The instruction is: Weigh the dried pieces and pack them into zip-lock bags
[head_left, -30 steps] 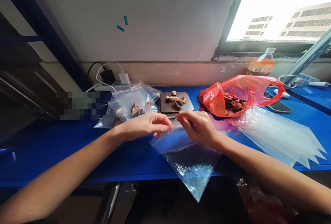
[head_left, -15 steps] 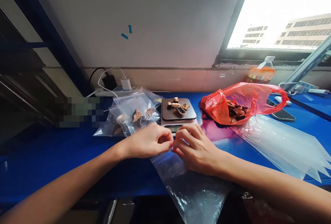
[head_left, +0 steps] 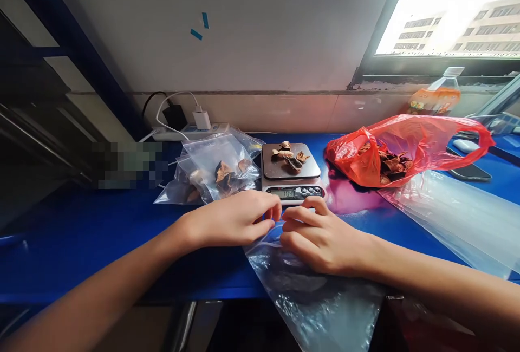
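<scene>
Between my hands hangs a clear zip bag, its top edge pinched and its lower part draping over the table's front edge. My left hand has thumb and fingers closed on one side of the bag's mouth. My right hand grips the other side with bent fingers. The mouth looks slightly parted. Just beyond the hands sits a kitchen scale with a lit display. Several brown and pale dried pieces lie on its metal plate.
Filled clear bags lie left of the scale. A red plastic bag with dried brown slices stands to the right, near flat clear bags, a phone and a bottle. A power strip runs along the wall.
My hands have moved slightly apart, and the bag's mouth now shows between them. The view has shifted, uncovering the scale's display and buttons. The pieces on the scale look the same.
</scene>
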A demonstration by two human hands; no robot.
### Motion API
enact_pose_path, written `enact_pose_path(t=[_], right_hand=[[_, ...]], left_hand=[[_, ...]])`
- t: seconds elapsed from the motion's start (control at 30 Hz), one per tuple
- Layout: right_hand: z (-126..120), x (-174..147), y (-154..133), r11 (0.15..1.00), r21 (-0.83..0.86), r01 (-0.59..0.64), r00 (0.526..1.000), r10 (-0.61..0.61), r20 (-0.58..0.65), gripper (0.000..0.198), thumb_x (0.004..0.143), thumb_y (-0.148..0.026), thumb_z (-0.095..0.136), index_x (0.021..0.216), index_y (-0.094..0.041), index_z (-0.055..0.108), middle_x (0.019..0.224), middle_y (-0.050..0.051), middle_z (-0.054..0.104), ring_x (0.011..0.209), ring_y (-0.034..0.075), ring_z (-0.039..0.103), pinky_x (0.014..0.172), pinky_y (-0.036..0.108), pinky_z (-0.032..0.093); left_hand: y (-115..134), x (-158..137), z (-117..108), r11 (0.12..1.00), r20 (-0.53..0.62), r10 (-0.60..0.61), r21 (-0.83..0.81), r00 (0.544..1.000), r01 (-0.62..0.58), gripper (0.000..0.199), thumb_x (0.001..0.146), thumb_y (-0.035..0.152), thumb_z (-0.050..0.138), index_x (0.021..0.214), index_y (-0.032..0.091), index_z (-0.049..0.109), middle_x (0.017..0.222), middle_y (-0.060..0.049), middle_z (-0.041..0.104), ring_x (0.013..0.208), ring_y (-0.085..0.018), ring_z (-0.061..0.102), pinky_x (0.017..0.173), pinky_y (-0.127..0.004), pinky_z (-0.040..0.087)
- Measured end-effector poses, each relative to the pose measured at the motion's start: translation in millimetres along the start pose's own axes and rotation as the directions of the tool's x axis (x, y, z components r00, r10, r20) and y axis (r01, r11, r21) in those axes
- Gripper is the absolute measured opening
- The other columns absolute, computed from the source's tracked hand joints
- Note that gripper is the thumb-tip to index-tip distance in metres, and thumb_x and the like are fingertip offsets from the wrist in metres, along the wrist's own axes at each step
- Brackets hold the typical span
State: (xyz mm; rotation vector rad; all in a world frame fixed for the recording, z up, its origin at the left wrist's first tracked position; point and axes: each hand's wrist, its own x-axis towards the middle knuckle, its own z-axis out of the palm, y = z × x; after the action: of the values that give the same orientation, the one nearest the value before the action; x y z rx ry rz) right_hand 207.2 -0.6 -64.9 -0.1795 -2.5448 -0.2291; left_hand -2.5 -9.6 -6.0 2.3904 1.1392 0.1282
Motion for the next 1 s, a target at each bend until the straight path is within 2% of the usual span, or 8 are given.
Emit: enact_pose_path(t=[0.1, 0.23, 0.33, 0.57, 0.63, 0.77, 0.9, 1.0], right_hand=[[2, 0, 5, 0.995, 0.027, -0.093, 0.995, 0.093, -0.031, 0.017, 0.092, -0.009, 0.042, 0.085, -0.016, 0.056, 0.077, 0.002, 0.066, 0.088, 0.017, 0.051, 0.079, 0.035, 0.030], [-3, 4, 10, 0.979, 0.030, -0.201, 0.974, 0.203, -0.100, 0.015, 0.094, -0.015, 0.044, 0.084, -0.017, 0.055, 0.074, 0.003, 0.065, 0.087, 0.017, 0.050, 0.081, 0.035, 0.030], [-11, 8, 14, 0.945, 0.033, -0.325, 0.943, 0.327, -0.055, 0.017, 0.092, -0.027, 0.052, 0.079, -0.017, 0.056, 0.072, 0.003, 0.063, 0.083, 0.017, 0.051, 0.077, 0.034, 0.031], [-29, 5, 33, 0.721, 0.048, -0.692, 0.717, 0.677, 0.164, 0.038, 0.081, -0.054, 0.062, 0.069, -0.018, 0.063, 0.062, 0.003, 0.057, 0.067, 0.017, 0.051, 0.063, 0.030, 0.035], [-31, 6, 33, 0.715, 0.137, -0.685, 0.725, 0.651, 0.225, 0.034, 0.084, -0.050, 0.060, 0.071, -0.018, 0.063, 0.065, 0.003, 0.059, 0.067, 0.015, 0.051, 0.061, 0.027, 0.036], [-33, 9, 30, 0.705, 0.450, -0.548, 0.836, 0.481, 0.264, 0.026, 0.090, -0.040, 0.055, 0.082, -0.017, 0.064, 0.070, 0.001, 0.060, 0.066, 0.011, 0.051, 0.060, 0.023, 0.039], [-39, 9, 33, 0.656, 0.528, -0.540, 0.806, 0.584, 0.098, 0.028, 0.091, -0.040, 0.053, 0.083, -0.015, 0.062, 0.067, 0.000, 0.055, 0.058, 0.008, 0.045, 0.053, 0.021, 0.034], [-44, 7, 33, 0.615, 0.594, -0.519, 0.814, 0.569, 0.122, 0.030, 0.090, -0.043, 0.055, 0.087, -0.015, 0.064, 0.071, 0.001, 0.056, 0.062, 0.010, 0.047, 0.055, 0.022, 0.036]], left_hand=[[3, -7, -8, 0.999, 0.006, 0.037, -0.038, 0.999, -0.037, 0.013, 0.088, 0.021, 0.052, 0.099, 0.019, 0.059, 0.090, 0.000, 0.062, 0.074, -0.013, 0.056, 0.063, -0.022, 0.039], [3, -8, -13, 0.994, 0.049, 0.101, -0.036, 0.994, -0.099, 0.029, 0.098, 0.031, 0.038, 0.085, 0.018, 0.061, 0.086, -0.002, 0.060, 0.078, -0.015, 0.055, 0.072, -0.025, 0.040], [-1, -7, -15, 0.995, 0.047, 0.072, -0.070, 0.996, -0.069, 0.033, 0.097, 0.038, 0.041, 0.083, 0.017, 0.061, 0.082, -0.002, 0.061, 0.075, -0.015, 0.055, 0.068, -0.025, 0.039], [-6, -7, -19, 0.992, 0.073, 0.067, -0.114, 0.995, -0.059, 0.020, 0.092, 0.030, 0.051, 0.091, 0.019, 0.067, 0.091, -0.003, 0.066, 0.084, -0.018, 0.059, 0.074, -0.025, 0.041], [-6, -7, -17, 0.992, 0.062, 0.087, -0.099, 0.994, -0.080, 0.019, 0.092, 0.029, 0.052, 0.086, 0.018, 0.067, 0.091, -0.003, 0.063, 0.082, -0.016, 0.059, 0.075, -0.025, 0.042], [-8, -6, -14, 0.987, -0.016, 0.122, -0.104, 0.992, -0.123, 0.016, 0.092, 0.020, 0.049, 0.089, 0.018, 0.065, 0.104, -0.004, 0.059, 0.090, -0.015, 0.057, 0.083, -0.025, 0.043], [-8, -6, -17, 0.983, -0.092, 0.097, -0.149, 0.991, -0.110, 0.015, 0.090, 0.018, 0.048, 0.089, 0.018, 0.064, 0.116, -0.005, 0.054, 0.099, -0.016, 0.055, 0.083, -0.025, 0.043], [-7, -7, -22, 0.977, -0.091, 0.043, -0.202, 0.995, -0.060, 0.015, 0.089, 0.023, 0.049, 0.084, 0.018, 0.062, 0.116, -0.005, 0.055, 0.098, -0.017, 0.054, 0.075, -0.025, 0.043]])
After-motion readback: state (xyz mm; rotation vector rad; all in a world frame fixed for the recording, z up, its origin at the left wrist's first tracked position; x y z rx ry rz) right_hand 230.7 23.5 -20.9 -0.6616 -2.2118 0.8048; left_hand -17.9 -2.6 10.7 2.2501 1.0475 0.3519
